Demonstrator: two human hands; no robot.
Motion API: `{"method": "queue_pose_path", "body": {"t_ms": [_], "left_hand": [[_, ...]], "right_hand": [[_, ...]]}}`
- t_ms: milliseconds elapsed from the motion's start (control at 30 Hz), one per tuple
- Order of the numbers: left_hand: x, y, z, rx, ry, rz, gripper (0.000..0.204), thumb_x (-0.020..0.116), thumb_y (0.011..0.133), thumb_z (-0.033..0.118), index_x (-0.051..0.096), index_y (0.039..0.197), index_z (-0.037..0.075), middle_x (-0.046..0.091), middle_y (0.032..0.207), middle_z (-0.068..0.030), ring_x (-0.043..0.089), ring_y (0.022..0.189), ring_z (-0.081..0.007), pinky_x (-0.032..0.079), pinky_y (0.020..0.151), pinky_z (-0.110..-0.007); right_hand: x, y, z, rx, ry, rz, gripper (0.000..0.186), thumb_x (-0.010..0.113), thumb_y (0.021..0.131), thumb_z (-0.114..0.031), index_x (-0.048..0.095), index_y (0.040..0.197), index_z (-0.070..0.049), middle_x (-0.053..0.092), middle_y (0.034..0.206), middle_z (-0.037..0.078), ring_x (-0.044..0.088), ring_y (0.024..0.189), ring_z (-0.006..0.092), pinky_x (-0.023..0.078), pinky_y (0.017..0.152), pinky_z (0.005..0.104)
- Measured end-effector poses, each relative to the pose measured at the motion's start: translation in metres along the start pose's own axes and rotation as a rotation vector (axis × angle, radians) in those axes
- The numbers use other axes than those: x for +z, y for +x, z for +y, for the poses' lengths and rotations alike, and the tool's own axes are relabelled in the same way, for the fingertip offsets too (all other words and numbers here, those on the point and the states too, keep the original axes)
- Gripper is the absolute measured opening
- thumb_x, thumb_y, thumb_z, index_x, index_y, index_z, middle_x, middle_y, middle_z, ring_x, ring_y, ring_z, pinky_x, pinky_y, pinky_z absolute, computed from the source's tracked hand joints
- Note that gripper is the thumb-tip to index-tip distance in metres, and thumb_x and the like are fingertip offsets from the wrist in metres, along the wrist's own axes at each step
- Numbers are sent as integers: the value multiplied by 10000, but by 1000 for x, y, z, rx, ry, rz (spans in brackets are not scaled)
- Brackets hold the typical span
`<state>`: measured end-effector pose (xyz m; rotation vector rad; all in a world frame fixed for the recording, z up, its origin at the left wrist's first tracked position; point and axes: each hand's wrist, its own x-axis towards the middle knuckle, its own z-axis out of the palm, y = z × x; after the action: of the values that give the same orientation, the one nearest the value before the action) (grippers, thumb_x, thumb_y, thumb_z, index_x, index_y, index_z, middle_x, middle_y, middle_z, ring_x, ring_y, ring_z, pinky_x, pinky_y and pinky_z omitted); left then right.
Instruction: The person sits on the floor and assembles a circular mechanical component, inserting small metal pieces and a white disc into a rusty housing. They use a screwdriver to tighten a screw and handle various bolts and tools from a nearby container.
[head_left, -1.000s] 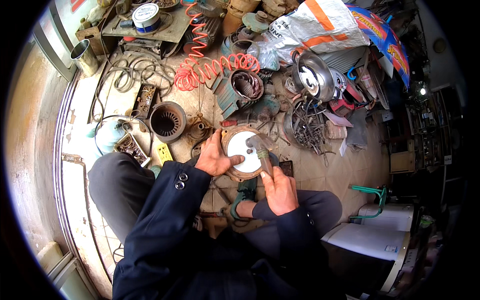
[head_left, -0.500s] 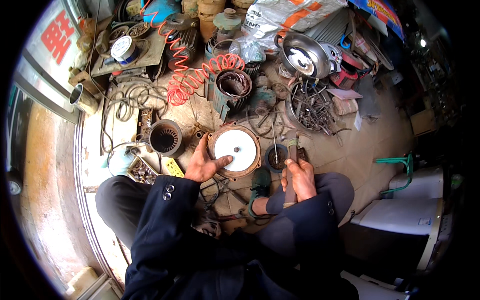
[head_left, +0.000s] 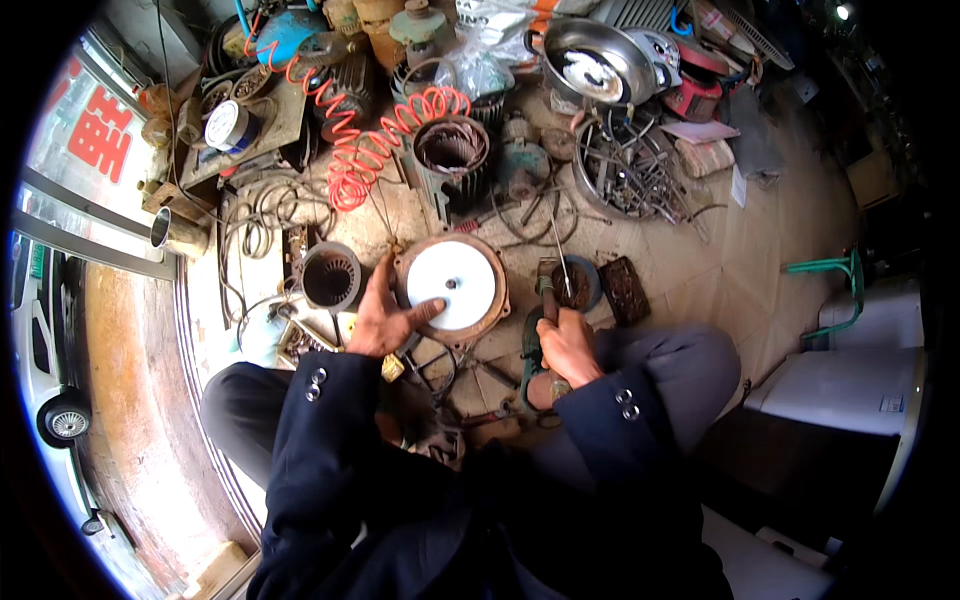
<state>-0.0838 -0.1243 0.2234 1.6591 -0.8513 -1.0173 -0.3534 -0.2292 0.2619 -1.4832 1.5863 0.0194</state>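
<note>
A rusty round metal flange (head_left: 500,325) with bolt ears lies before me, a white disc (head_left: 470,275) set in its middle. A small dark stub sticks up at the disc's centre. My left hand (head_left: 380,318) grips the flange's left edge, its fingers along the rim and its thumb on the white disc. To the right, my right hand (head_left: 568,347) is closed round the handle of a hammer (head_left: 547,272). The hammer's head points away from me, beside the flange and apart from it.
A slotted motor stator (head_left: 331,277) stands left of the flange, a finned motor housing (head_left: 450,160) behind it. Right of the hammer are a round dish (head_left: 590,285) and a dark rectangular tray (head_left: 625,290). Farther back sit a basin of metal parts (head_left: 630,165) and a red coiled hose (head_left: 350,170).
My right hand has brought the hammer leftward, nearer the flange, uncovering the dark tray. My left hand keeps its hold on the flange. The whole view has shifted a little.
</note>
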Motion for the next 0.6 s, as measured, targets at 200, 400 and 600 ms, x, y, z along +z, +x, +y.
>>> {"method": "queue_pose_path", "body": {"t_ms": [200, 400, 600], "left_hand": [[-44, -15, 103, 221, 83, 191, 885, 899, 829, 186, 405, 1542, 12, 421, 1587, -214, 437, 1452, -342, 389, 1177, -485], [-120, -36, 175, 397, 319, 347, 622, 845, 893, 207, 597, 1437, 34, 527, 1536, -138, 510, 1406, -295, 452, 1135, -474], [-194, -81, 154, 407, 172, 606, 522, 762, 967, 198, 602, 1425, 4, 628, 1436, -187, 620, 1310, -299, 501, 1120, -416]], "right_hand": [[57, -10, 60, -52, -737, -290, 297, 622, 917, -172, 754, 1128, -10, 704, 1227, 281, 682, 1168, 430, 548, 985, 504], [132, -16, 135, -578, -908, -493, 323, 642, 892, -133, 697, 1143, 63, 737, 1074, 250, 737, 956, 410, 591, 807, 505], [191, -5, 156, -827, -1005, -495, 294, 577, 921, -128, 704, 1144, 16, 731, 971, 237, 738, 894, 395, 590, 752, 467]]}}
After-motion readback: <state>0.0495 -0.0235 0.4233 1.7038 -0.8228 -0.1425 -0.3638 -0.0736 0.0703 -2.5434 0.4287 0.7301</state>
